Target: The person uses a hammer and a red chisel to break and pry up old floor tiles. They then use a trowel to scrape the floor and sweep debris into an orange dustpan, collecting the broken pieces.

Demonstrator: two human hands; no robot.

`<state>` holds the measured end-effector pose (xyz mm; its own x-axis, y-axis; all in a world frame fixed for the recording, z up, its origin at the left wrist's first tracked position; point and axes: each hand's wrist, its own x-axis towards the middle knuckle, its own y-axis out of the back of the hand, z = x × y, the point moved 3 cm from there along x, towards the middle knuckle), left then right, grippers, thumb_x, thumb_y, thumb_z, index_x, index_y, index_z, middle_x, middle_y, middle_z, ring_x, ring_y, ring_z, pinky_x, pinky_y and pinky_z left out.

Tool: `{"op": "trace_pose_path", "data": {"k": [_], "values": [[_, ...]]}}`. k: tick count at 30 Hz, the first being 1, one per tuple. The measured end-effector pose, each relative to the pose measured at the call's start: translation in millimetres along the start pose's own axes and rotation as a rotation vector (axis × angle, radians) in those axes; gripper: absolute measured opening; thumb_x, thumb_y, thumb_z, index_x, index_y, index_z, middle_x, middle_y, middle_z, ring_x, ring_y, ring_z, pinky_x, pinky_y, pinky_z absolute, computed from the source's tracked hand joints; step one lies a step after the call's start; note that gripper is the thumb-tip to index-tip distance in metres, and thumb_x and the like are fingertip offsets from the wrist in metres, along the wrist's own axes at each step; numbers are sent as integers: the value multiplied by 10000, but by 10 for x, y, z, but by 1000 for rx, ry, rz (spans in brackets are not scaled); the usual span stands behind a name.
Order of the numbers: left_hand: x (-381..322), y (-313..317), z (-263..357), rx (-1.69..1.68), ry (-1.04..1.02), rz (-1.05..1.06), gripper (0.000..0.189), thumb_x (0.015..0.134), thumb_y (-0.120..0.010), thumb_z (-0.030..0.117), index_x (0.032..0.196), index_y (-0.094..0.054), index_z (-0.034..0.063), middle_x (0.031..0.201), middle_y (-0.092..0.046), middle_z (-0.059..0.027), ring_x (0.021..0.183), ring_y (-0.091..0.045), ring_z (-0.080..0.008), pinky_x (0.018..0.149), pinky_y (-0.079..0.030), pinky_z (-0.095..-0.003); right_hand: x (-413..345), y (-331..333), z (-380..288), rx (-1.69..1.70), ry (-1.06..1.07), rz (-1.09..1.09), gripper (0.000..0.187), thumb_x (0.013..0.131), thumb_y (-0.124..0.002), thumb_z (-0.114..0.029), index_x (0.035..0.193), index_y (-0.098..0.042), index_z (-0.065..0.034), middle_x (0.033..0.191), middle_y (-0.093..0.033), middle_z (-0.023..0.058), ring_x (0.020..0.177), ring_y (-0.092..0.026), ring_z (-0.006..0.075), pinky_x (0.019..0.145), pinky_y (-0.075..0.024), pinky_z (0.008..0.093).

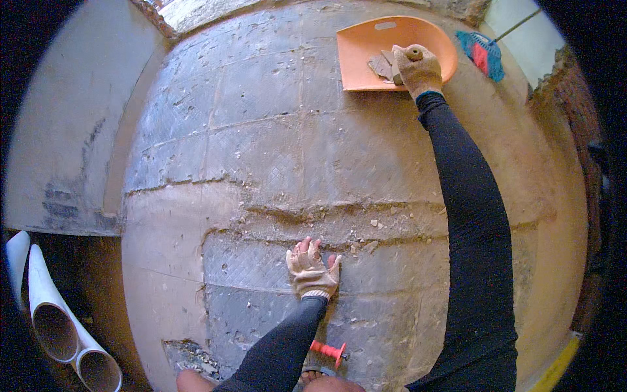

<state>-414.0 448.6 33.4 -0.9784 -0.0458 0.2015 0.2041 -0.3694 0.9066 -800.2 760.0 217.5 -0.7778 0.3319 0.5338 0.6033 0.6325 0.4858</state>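
My right hand, in a work glove, grips a tool by its round handle. The tool looks like a trowel or scraper; my fist hides most of it. It is over an orange plastic scoop-shaped pan that has a slot in its far rim. Grey broken pieces lie in the pan beside my fist. My left hand, in a worn glove with bare fingertips showing, rests on the tiled floor with fingers spread. It holds nothing. Just beyond its fingers runs a broken-out channel with crumbs of rubble.
Near my foot lies a red guarded grip, apparently of a chisel. A broom with blue and red bristles leans at the upper right. White plastic pipes stand at the left. A hole with rubble breaks the floor at the lower left.
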Motion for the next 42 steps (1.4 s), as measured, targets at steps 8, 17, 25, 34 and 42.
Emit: {"op": "trace_pose_path", "data": {"k": [8,17,25,34,42], "values": [[-38,-30,-71,-42,-41,64,733,869,-726,482,1465,-488,129,1519,-459,-131,1405,-424,-392,1198,-282,-604,-946,710,-860,-196,173,63,370,904,-705,-323,673,-599,-53,623,-615,135,603,-632,275,618,-495,426],[-446,429,-178,-348,205,433,733,845,-817,381,1408,-501,35,1357,-537,-168,1322,-475,-353,1155,-362,-452,-3248,2204,-1964,442,-333,-18,255,969,-668,-104,738,-575,-53,668,-526,-12,644,-513,74,564,-412,270],[-1777,988,171,-1867,1171,-426,665,934,-768,458,1451,-521,120,1212,-605,-95,1049,-634,-237,891,-550,-401,-3933,2736,-2276,822,-661,15,176,1004,-625,-157,895,-616,-19,672,-548,35,579,-512,123,535,-449,274],[-1687,1091,136,-1072,1018,-168,506,829,-848,385,1146,-597,79,964,-631,-26,816,-587,-132,685,-513,-329,-3996,3333,-2068,147,-655,37,257,974,-702,-262,1110,-596,-71,864,-570,11,610,-508,91,490,-432,253],[-2239,1850,-782,-1159,659,-235,355,899,-760,303,1119,-631,56,1011,-657,-48,955,-615,-141,868,-517,-332,-4618,2844,-159,113,-903,-549,417,891,-786,-354,1102,-611,-40,801,-599,62,506,-485,168,436,-381,304]]}}
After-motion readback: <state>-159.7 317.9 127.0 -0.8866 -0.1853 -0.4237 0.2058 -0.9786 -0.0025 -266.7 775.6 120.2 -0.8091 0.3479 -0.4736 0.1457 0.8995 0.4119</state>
